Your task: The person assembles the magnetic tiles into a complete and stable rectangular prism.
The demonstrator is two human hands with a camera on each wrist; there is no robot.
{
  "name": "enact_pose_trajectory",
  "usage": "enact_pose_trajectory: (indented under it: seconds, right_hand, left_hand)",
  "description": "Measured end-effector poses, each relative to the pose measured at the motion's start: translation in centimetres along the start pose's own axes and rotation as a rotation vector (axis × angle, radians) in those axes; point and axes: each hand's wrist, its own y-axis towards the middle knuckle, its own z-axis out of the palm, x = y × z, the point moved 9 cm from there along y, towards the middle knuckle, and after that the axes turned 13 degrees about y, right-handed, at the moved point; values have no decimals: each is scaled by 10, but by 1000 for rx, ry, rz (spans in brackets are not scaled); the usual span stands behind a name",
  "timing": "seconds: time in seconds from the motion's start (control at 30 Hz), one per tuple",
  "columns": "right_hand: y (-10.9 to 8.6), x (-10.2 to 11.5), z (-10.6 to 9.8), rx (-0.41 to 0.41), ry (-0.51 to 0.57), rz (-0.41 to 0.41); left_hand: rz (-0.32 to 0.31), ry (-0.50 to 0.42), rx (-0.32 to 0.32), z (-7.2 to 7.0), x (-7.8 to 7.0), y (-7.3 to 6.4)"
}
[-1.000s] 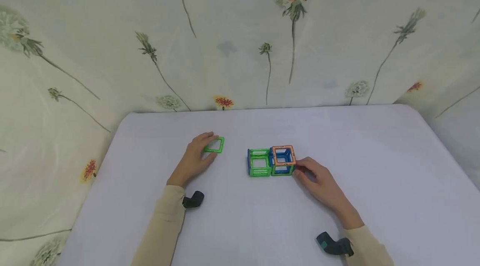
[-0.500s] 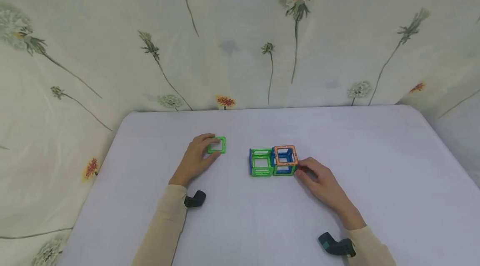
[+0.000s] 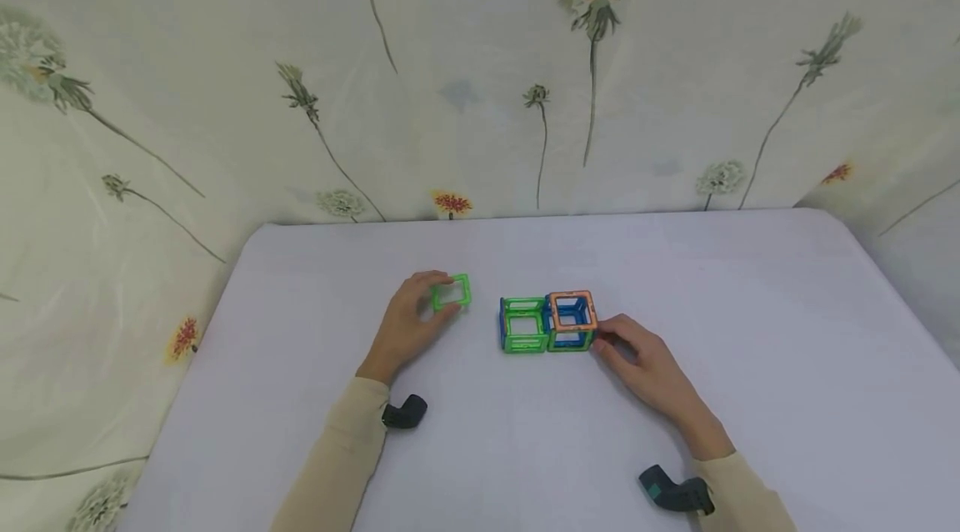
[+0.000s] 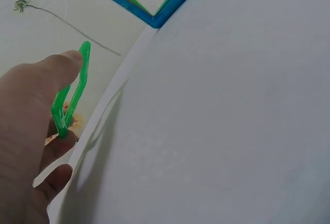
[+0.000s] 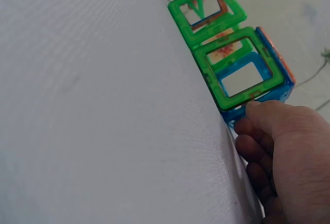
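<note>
Between the thumb and fingers of my left hand (image 3: 405,328) is a square green magnetic tile (image 3: 467,290), held by its edges to the left of the built frame. The left wrist view shows this green tile (image 4: 86,53) nearly edge-on, raised above the table. Two joined cubes of magnetic tiles (image 3: 527,344) stand on the table. An orange tile (image 3: 573,326) tops the right cube; the left cube has no lid, with a blue tile on its left side. My right hand (image 3: 652,369) pinches the right cube's near right corner, thumb on a green tile (image 5: 211,82).
A white cloth covers the table (image 3: 495,449), with its rear edge against a flower-printed curtain (image 3: 480,123). Black wrist cameras (image 3: 405,413) sit at both sleeves.
My left hand has moved to the right with the green tile, nearer to the cubes. My right hand keeps its hold on the right cube, which has barely shifted.
</note>
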Motion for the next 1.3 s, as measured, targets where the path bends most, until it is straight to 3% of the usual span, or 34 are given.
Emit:
enact_pose_trajectory:
  seconds: [0.23, 0.67, 1.0, 1.3]
  right_hand:
    - [-1, 2, 0, -4, 5, 4]
    - [1, 0, 1, 0, 4, 2]
    - [0, -3, 3, 18, 16, 20]
    - [0, -3, 1, 13, 12, 29]
  left_hand:
    - [20, -15, -40, 5, -18, -3]
    - [67, -42, -99, 6, -35, -4]
    - [171, -96, -156, 0, -51, -8]
    - [206, -128, -145, 6, -63, -9]
